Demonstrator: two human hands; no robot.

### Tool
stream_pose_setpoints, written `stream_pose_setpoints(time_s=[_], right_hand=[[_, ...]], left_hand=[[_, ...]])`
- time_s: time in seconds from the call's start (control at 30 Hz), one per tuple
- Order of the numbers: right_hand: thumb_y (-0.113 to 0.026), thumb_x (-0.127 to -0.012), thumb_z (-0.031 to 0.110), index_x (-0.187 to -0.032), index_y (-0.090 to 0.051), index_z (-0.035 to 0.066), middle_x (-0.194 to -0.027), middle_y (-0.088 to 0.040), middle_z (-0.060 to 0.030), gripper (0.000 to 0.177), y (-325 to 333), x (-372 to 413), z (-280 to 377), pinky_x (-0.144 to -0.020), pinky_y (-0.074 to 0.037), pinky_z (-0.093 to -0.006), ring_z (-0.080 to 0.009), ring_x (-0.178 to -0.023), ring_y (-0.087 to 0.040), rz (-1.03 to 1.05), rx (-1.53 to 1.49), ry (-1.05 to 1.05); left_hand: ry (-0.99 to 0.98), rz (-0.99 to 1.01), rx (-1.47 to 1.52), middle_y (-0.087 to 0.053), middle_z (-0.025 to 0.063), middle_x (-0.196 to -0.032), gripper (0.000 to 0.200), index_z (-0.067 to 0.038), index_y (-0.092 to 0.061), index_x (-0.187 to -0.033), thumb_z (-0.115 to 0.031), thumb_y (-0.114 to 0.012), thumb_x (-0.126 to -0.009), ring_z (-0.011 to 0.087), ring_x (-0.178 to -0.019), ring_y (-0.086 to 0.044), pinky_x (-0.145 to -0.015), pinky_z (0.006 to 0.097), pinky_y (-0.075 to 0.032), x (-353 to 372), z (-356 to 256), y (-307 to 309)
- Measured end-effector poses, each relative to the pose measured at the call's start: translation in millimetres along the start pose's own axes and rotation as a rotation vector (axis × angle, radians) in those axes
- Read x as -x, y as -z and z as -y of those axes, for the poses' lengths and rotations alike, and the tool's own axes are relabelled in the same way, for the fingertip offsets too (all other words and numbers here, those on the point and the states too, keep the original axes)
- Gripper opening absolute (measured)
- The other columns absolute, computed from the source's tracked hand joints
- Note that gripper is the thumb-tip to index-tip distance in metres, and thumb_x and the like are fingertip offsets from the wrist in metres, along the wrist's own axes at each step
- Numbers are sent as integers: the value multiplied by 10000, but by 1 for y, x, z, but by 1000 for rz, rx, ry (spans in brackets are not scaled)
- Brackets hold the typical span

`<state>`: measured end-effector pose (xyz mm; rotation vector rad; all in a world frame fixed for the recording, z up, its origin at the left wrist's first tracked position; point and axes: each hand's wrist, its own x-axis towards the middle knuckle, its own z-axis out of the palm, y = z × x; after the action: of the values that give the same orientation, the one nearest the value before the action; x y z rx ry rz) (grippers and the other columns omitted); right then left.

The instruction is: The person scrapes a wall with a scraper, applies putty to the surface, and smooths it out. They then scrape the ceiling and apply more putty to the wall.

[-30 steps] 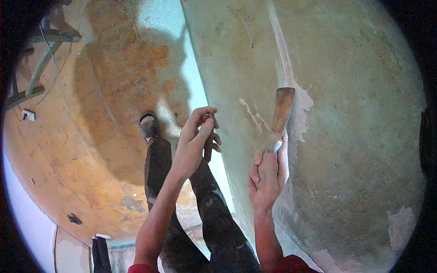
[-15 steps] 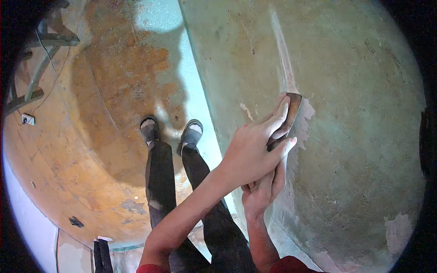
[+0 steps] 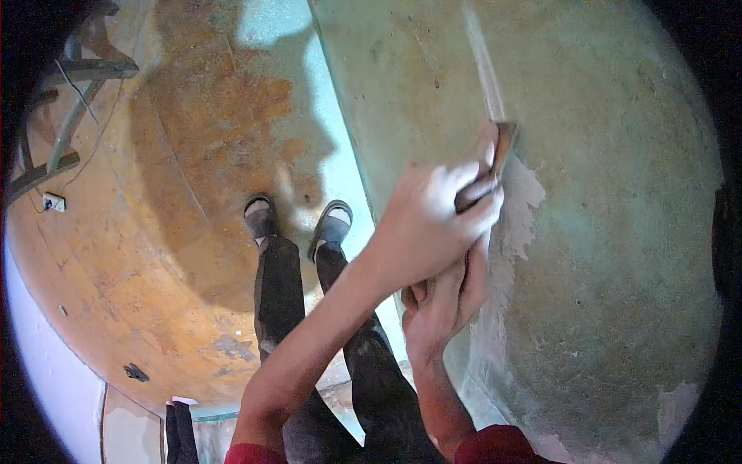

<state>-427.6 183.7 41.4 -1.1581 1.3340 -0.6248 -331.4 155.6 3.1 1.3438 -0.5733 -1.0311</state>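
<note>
A flat-bladed scraper [image 3: 505, 144] lies against the green-grey wall surface, its wide edge at the lower end of a pale streak [image 3: 485, 73]. My left hand [image 3: 433, 213] is closed on the scraper, with a finger stretched along its blade; motion blurs this hand. Just below it, my right hand [image 3: 448, 305] has its fingers curled round the lower part of the tool, which is mostly hidden by the hands. Beside and below the blade, a whitish patch with ragged edges [image 3: 525, 201] runs down the surface.
My sandalled feet [image 3: 261, 216] stand on the worn orange floor [image 3: 209, 263]. At the upper left are a wooden frame [image 3: 93, 69], a cable and a white socket [image 3: 54, 203]. A small dark object [image 3: 136, 373] lies at the lower left, near another person's dark-trousered legs [image 3: 181, 433].
Both hands and the scraper have moved up along the pale streak. More of the whitish patch shows below the blade. The view has shifted slightly.
</note>
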Motion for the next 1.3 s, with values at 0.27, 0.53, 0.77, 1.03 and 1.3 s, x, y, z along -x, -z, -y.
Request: stream_pose_setpoints(time_s=[0.27, 0.53, 0.77, 1.03, 1.3], right_hand=[[-459, -1046, 202, -1504, -303, -7, -727, -490, 28, 527, -15, -1, 14, -413, -286, -190, -1, -507, -386, -27, -69, -60], [-445, -1058, 205, -1517, -283, -10, -729, -490, 32, 532, -16, -5, 15, -409, -285, -192, 0, -505, -388, 17, -34, -9], [-438, -1052, 187, -1530, -275, -8, -721, -457, 48, 541, -20, -12, 23, -410, -274, -195, 2, -511, -381, 26, -42, -51], [-468, -1055, 229, -1449, -381, -13, -692, -467, 44, 471, -16, -11, 17, -416, -272, -190, -1, -512, -398, 7, 28, -24], [-484, -1036, 215, -1453, -374, -22, -738, -516, 17, 492, -8, -14, 12, -425, -305, -200, -8, -510, -408, 20, 57, 8]], left_hand=[[-12, 18, -2, -491, 126, -619, 228, 30, -619, -834, -173, -720, -861, 117, -580, -425, -550, 314, -417, -9, -4, 9], [73, 49, 51, -461, 89, -606, 286, 44, -597, -807, -214, -706, -866, 117, -578, -402, -540, 318, -399, -15, -9, 14], [86, 46, 21, -445, 79, -604, 287, 38, -585, -827, -216, -710, -871, 88, -606, -400, -542, 320, -395, -24, -12, 19], [122, 101, 37, -504, 109, -622, 316, 53, -603, -833, -239, -720, -862, 72, -629, -441, -567, 305, -425, -24, -16, 23], [36, 43, 67, -454, 74, -590, 298, 53, -597, -796, -211, -713, -871, 66, -599, -405, -506, 305, -386, -20, -5, 16]])
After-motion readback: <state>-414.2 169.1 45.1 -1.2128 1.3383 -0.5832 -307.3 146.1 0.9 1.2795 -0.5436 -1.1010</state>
